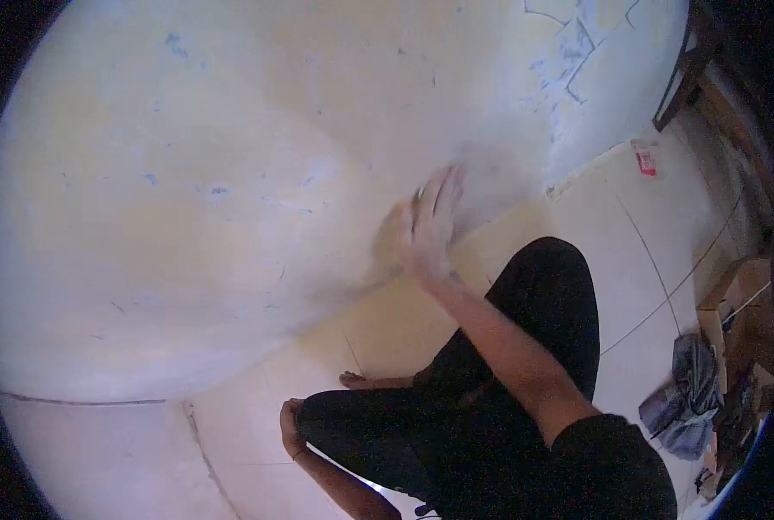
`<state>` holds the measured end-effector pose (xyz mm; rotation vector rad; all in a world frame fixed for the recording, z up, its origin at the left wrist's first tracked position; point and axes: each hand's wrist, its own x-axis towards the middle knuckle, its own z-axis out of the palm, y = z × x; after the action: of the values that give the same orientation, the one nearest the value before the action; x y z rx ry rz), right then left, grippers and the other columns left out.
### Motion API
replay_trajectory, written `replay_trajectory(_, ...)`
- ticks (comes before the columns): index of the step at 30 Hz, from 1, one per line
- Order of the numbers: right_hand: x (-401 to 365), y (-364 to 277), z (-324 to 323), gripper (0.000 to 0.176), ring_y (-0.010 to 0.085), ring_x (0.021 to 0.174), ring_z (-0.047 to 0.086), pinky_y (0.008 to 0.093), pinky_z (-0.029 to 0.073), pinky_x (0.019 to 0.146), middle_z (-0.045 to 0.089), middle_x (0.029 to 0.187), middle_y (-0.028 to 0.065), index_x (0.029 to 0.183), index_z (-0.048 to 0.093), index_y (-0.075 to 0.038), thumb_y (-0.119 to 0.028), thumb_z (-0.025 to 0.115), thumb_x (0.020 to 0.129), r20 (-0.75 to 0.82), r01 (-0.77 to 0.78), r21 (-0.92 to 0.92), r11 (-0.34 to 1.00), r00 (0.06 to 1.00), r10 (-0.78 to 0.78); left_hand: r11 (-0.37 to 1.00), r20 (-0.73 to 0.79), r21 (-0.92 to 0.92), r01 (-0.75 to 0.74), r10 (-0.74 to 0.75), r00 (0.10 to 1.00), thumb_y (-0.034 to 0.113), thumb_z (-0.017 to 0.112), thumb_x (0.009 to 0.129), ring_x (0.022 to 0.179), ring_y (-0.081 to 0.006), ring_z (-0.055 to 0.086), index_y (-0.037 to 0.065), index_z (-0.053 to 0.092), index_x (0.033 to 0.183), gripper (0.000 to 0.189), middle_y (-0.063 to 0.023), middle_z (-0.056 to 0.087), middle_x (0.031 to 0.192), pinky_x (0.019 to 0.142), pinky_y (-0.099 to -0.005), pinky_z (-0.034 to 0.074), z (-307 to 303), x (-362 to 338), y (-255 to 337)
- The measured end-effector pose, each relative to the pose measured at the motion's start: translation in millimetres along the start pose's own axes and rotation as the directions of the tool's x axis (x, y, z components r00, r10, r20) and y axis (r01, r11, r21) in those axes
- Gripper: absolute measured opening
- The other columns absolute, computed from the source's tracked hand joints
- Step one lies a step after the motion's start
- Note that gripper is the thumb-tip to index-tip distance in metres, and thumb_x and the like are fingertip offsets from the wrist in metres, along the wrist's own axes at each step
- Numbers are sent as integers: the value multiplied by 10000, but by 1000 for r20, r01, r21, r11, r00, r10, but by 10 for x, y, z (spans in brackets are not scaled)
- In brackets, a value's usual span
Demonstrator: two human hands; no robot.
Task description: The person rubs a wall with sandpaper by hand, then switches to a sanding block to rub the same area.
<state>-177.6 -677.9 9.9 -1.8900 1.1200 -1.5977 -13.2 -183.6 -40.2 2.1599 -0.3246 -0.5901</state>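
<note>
My right hand (430, 221) is against the pale, patchy wall (231, 113), just above where it meets the floor. Its fingers are long and close together, slightly blurred, with the thumb side bent around a small dark bit that I cannot make out; the palm side is hidden. The skin looks dusty, and a grey smudge or shadow lies on the wall beside the fingertips. My left hand (291, 426) rests over my bent knee (335, 416) in black trousers, with no object seen in it and its fingers partly hidden.
Cracks and flaked paint mark the wall at the upper right. On the tiled floor (629, 286) lie a red and white packet (645, 159) and a dark crumpled cloth or bag (688, 399). An open cardboard box (755, 299) stands at the right edge. My bare foot (352, 380) is near the wall.
</note>
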Motion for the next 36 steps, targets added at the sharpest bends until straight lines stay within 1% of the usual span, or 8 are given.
replay_trajectory(5,414,-300,-112,661,460,1413,0,552,21,1130,17,1524,297,1460,92,69,-301,362,983,-153,-168,108,980,971,183,1000,-19,-9,2,-2,1000,93,517,834,766,-175,560,-8,600,855,133,-96,621,820,739,-319,462,-39,-51,42)
replay_trajectory(8,886,-245,-426,682,475,1408,-11,555,27,1127,-4,1524,298,1460,67,71,-301,378,979,-181,-64,182,981,979,98,1000,-8,-8,7,-8,1000,95,517,833,759,-177,562,-8,603,852,135,-97,622,814,730,-318,464,-51,-25,48)
replay_trajectory(13,-255,-48,183,646,475,1407,16,564,33,1124,38,1535,270,1461,124,52,-288,379,975,-63,-46,111,993,997,53,1000,8,1,6,-6,1000,98,517,832,748,-178,566,-7,606,848,139,-98,622,804,715,-317,468,10,11,91)
replay_trajectory(20,730,-641,-337,709,507,1388,70,608,36,1106,88,1498,335,1429,177,102,-299,467,921,-4,114,101,988,993,-114,997,15,76,-27,26,1000,102,516,831,733,-181,571,-7,612,841,145,-101,623,790,695,-316,473,-6,-56,123)
replay_trajectory(22,180,-348,-59,683,498,1386,105,625,57,1101,138,1495,319,1404,254,94,-325,482,915,138,167,86,982,974,-177,960,55,248,-127,116,992,103,516,831,728,-182,572,-6,613,840,147,-102,623,786,689,-316,474,54,-27,176)
replay_trajectory(25,-445,-205,138,693,494,1381,131,630,74,1097,162,1503,286,1415,248,77,-308,503,898,229,161,100,982,957,-180,999,12,-17,27,-27,1000,105,513,832,728,-182,572,-6,614,838,150,-101,623,784,690,-316,474,39,-44,121)
replay_trajectory(32,453,-712,-175,713,491,1379,150,643,99,1087,160,1505,286,1429,226,68,-278,530,884,180,239,89,967,951,-252,996,1,-73,56,-56,998,110,508,834,726,-182,571,-5,614,834,157,-99,623,781,693,-315,473,-44,-77,85)
replay_trajectory(36,-388,-137,163,677,480,1371,182,636,131,1085,195,1505,256,1422,279,34,-304,523,888,262,293,29,956,920,-290,993,20,-91,71,-69,997,113,504,835,726,-182,571,-4,615,832,161,-97,622,779,694,-315,472,-5,-36,65)
